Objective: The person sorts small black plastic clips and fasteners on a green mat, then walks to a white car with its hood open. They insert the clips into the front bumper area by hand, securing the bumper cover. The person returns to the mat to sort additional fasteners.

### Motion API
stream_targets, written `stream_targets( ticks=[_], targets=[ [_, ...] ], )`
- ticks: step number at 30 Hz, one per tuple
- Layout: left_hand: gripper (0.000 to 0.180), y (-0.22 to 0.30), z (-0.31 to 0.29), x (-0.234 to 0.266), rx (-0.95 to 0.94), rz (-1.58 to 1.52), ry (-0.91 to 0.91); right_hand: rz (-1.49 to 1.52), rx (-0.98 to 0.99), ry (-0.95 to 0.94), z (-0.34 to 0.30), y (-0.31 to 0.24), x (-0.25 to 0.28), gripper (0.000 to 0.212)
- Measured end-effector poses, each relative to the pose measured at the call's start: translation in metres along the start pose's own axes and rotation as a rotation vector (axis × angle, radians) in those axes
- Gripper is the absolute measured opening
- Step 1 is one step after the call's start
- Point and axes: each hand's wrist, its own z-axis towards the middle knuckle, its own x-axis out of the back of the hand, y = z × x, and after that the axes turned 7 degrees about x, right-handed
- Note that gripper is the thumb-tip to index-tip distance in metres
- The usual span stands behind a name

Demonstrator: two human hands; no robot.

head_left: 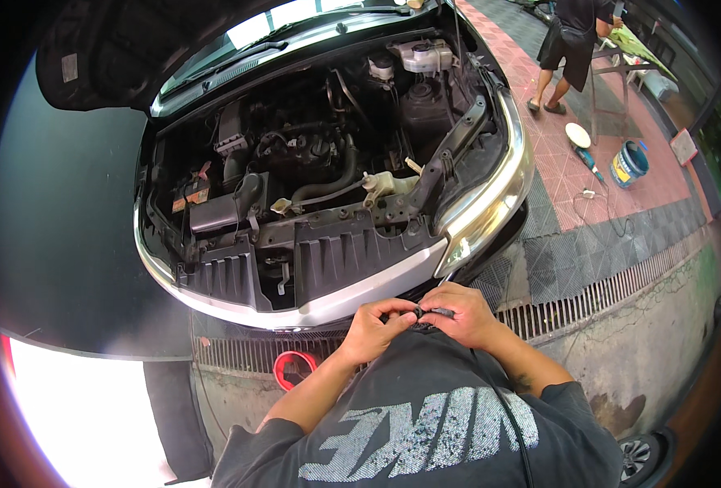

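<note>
In front of my chest, both hands meet at a small dark piece (420, 312), which looks like a joint or fitting on a black cord. My left hand (374, 328) pinches it between thumb and fingers. From the other side my right hand (464, 317) is closed on it too. A black cord (508, 407) hangs over my dark shirt, below the right hand. Just beyond the right fingers a thin light rod (447, 278) shows; I cannot tell whether it joins the dark piece. The fingers hide much of what they grip.
Ahead stands a car with its bonnet (124, 57) raised over the engine bay (295, 146); its headlight (490, 211) is near my right hand. A red bucket (295, 355) sits lower left. To the right are a polisher (588, 159), a blue bucket (629, 165) and another person (573, 41).
</note>
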Motion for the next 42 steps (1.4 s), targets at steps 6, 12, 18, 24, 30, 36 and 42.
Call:
stream_targets(
  ticks=[6,12,18,24,30,36,42],
  targets=[
    [0.027,0.023,-0.013,-0.005,-0.023,0.197,0.001,-0.078,0.062,-0.09,0.002,-0.007,0.013,0.021],
    [0.024,0.029,-0.017,-0.007,-0.123,0.35,0.014,-0.068,0.036,-0.095,0.0,-0.015,0.015,0.021],
    [0.017,0.024,-0.018,-0.013,-0.218,0.373,-0.054,-0.033,-0.032,-0.051,-0.006,-0.019,0.008,0.024],
    [0.019,0.018,-0.02,-0.018,-0.231,0.298,-0.01,0.052,-0.096,0.012,-0.005,-0.033,-0.008,0.031],
    [0.018,0.017,-0.018,-0.026,-0.228,0.289,0.105,-0.029,-0.02,0.079,-0.004,-0.031,-0.016,0.03],
    [0.018,0.011,-0.016,-0.031,-0.216,0.295,0.154,-0.142,0.037,0.046,-0.004,-0.031,-0.016,0.027],
    [0.019,0.003,-0.018,-0.024,-0.209,0.119,0.074,0.368,-0.389,0.134,-0.012,-0.034,-0.019,0.022]
  ],
)
